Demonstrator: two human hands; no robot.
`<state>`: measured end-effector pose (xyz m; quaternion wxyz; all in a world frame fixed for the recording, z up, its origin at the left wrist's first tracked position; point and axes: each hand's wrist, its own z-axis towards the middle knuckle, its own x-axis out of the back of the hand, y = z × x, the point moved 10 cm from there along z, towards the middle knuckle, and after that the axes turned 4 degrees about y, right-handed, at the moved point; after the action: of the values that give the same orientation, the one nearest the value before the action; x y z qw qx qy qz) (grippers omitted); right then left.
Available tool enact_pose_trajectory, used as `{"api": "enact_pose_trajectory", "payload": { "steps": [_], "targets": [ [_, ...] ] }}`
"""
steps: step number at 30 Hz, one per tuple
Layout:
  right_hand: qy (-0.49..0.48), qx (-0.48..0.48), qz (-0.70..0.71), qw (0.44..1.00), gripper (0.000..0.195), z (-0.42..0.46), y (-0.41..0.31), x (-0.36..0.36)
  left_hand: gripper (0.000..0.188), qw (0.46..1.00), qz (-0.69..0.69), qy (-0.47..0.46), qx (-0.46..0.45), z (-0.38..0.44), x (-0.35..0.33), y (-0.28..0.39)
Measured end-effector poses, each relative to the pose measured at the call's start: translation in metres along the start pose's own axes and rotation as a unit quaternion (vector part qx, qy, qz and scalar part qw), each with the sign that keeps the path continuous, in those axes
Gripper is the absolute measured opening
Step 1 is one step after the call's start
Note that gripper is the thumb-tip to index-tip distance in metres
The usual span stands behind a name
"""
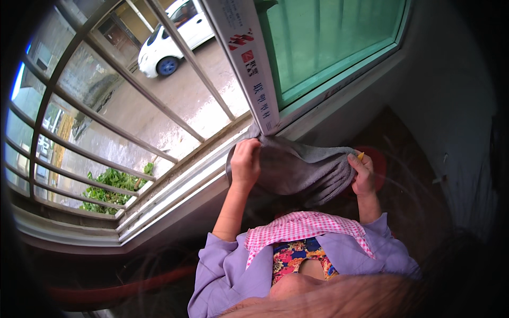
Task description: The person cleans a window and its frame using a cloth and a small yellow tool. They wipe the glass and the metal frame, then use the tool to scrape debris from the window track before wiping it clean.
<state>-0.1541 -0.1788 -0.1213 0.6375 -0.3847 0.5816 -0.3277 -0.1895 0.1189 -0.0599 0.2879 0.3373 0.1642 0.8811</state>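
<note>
A grey towel cloth hangs in folds between my two hands, below the lower end of a white window sash frame. At the window's sill track, my left hand has its fingers bent and pinched on the cloth's left part. On the other side my right hand grips the cloth's right end. A small yellow object shows between its thumb and fingers; what it is cannot be told. Part of the cloth by the sash corner is hidden behind my left hand.
Metal security bars stand outside the opening. Green-tinted glass fills the right pane. A red round object is partly hidden behind my right hand. Outside are a white car and leafy greens.
</note>
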Motion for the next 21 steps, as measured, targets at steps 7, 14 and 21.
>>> {"api": "enact_pose_trajectory", "payload": {
  "steps": [7, 14, 21],
  "targets": [
    [0.007, -0.004, -0.018, 1.000, 0.015, 0.000, 0.010, 0.016, 0.019, 0.974, 0.213, -0.012, -0.072, -0.010, -0.027, 0.017],
    [-0.023, 0.000, -0.029, 0.999, 0.017, 0.002, 0.005, 0.008, 0.031, 0.976, 0.216, -0.005, 0.009, -0.014, -0.036, 0.022],
    [0.007, 0.009, -0.036, 0.999, 0.014, 0.003, -0.002, 0.004, 0.018, 0.965, 0.236, -0.106, 0.038, 0.003, -0.034, 0.004]
  ]
}}
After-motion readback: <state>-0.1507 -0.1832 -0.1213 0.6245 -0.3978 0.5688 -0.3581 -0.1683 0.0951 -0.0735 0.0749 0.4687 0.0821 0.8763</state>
